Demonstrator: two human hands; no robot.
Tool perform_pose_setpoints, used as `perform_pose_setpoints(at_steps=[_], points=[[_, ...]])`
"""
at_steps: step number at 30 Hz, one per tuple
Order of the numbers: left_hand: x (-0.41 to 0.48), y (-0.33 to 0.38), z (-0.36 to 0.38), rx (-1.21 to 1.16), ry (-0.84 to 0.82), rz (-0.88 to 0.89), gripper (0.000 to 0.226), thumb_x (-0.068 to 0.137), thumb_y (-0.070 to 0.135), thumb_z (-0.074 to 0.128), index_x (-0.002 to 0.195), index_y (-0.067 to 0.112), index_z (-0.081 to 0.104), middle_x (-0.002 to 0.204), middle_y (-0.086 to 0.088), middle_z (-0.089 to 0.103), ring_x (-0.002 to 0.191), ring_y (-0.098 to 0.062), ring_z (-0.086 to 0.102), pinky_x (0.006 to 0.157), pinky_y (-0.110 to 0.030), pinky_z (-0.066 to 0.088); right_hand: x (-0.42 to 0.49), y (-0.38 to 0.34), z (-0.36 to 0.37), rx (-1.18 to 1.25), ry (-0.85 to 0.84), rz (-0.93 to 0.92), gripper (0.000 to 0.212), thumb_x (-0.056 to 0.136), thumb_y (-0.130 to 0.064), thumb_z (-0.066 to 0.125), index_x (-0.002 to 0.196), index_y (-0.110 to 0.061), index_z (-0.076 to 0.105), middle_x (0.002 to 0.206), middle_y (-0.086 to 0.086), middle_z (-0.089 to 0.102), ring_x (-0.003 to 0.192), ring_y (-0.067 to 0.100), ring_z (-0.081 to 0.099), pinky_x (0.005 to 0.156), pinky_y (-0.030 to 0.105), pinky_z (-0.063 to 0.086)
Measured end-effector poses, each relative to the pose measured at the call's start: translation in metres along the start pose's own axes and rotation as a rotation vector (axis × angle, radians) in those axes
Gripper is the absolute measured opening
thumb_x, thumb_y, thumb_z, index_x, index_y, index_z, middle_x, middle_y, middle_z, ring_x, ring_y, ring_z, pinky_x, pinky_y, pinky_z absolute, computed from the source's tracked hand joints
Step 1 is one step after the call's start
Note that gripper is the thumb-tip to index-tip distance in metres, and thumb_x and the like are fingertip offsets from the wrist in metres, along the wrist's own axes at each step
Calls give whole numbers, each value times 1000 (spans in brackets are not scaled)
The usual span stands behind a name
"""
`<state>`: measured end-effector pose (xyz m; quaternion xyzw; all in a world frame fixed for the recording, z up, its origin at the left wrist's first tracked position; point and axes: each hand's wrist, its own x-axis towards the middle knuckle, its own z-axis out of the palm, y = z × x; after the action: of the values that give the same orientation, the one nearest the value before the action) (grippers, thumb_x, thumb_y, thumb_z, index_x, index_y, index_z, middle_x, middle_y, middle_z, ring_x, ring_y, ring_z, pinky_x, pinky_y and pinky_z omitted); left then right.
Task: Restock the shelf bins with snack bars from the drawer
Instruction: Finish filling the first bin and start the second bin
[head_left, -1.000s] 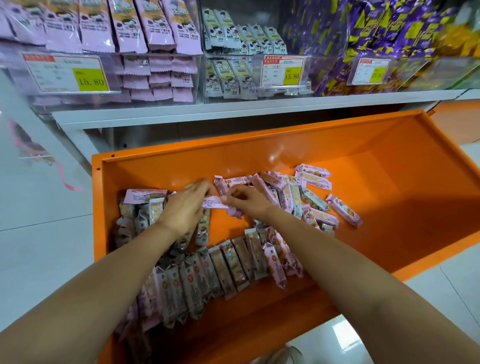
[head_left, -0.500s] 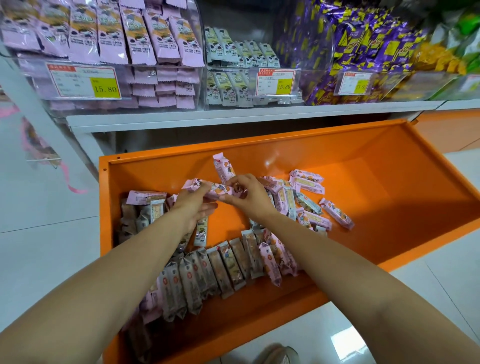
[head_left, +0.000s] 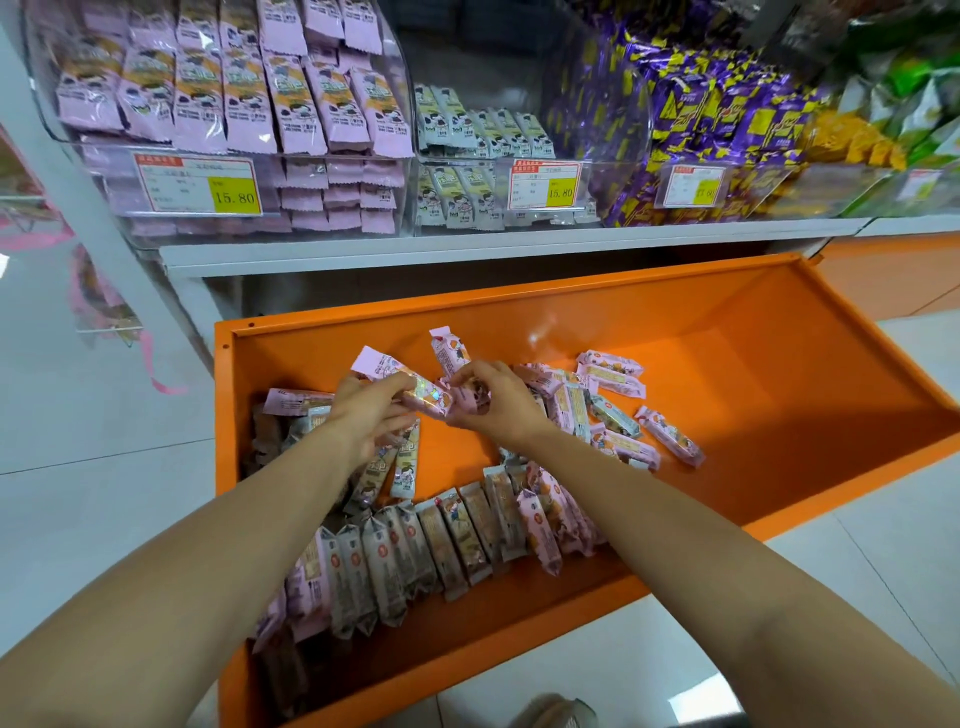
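One pink snack bar (head_left: 402, 387) is held at frame centre above the orange drawer (head_left: 727, 374), gripped by the curled fingers of the left hand (head_left: 363, 418). The right hand (head_left: 493, 402), touching that bar's end, pinches a second pink bar (head_left: 448, 351) whose lower half is hidden; further wrappers in that grip cannot be confirmed. Loose bars (head_left: 457, 535) lie below in the drawer, the nearest ones shadowed; the shelf bins (head_left: 311, 161) sit at upper left, tops cut off.

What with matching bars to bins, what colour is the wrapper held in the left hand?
Pink wrapper, with a shiny patch, seen in the head view.
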<state>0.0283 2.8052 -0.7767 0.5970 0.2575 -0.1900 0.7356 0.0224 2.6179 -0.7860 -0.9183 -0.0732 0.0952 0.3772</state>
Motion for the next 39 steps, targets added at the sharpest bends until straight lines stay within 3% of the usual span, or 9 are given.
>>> perform_pose_setpoints(at_steps=[4,9,14,21,24,28,32,36,39], points=[[-1,3,-6,18,11,-5,52,84,12,74,122,9,40,98,-11,67,81,-19,68,64,-29,57,-1,0,-3,35,61,26,39,80,-22,79,114,-18,60,118,5,51,99,18,53,80,24,41],[3,0,-7,-35,88,9,41,78,24,81,109,10,58,101,-11,73,80,-17,72,62,-28,46,-5,0,-5,54,45,67,43,79,-34,80,115,-21,59,120,3,48,101,14,49,83,26,40],[-2,0,-7,-8,5,-43,92,70,29,87,140,6,33,101,-12,73,91,-19,73,58,-28,43,-2,2,-2,69,133,68,28,85,-28,75,108,-22,59,114,3,50,92,11,51,83,27,44],[-6,5,-11,199,-121,-113,44,78,15,78,117,2,61,98,-10,69,72,-15,64,49,-20,45,2,7,-7,69,168,44,27,87,-22,73,111,-26,63,114,1,51,97,10,50,86,23,40],[0,1,-15,327,-136,-158,28,71,8,82,98,8,72,108,-12,69,92,-23,63,76,-29,54,1,7,-3,44,131,22,28,88,-15,70,113,-24,63,113,2,51,99,15,52,90,28,44],[3,-1,-18,362,-153,-169,31,69,4,84,92,19,69,129,-6,60,124,-24,50,110,-44,37,1,6,0,18,130,12,31,91,-15,66,119,-27,60,118,3,52,103,19,54,92,35,47],[2,-1,-18,337,-165,-169,41,76,6,80,114,12,64,110,-7,63,92,-15,52,77,-27,44,0,2,-3,77,158,31,53,89,-22,70,135,-27,44,133,4,52,116,18,53,92,31,46],[1,-2,-15,246,-109,-129,44,76,7,80,116,7,63,118,-11,68,111,-25,62,87,-32,53,-2,1,0,168,105,46,65,84,-20,77,138,-22,42,131,0,57,109,13,58,82,24,52],[-3,0,-9,182,-95,-100,43,77,5,79,115,3,59,106,-11,70,91,-19,67,63,-24,56,-3,0,7,244,48,10,57,82,-21,79,131,-16,51,122,1,60,92,10,64,76,29,59]])
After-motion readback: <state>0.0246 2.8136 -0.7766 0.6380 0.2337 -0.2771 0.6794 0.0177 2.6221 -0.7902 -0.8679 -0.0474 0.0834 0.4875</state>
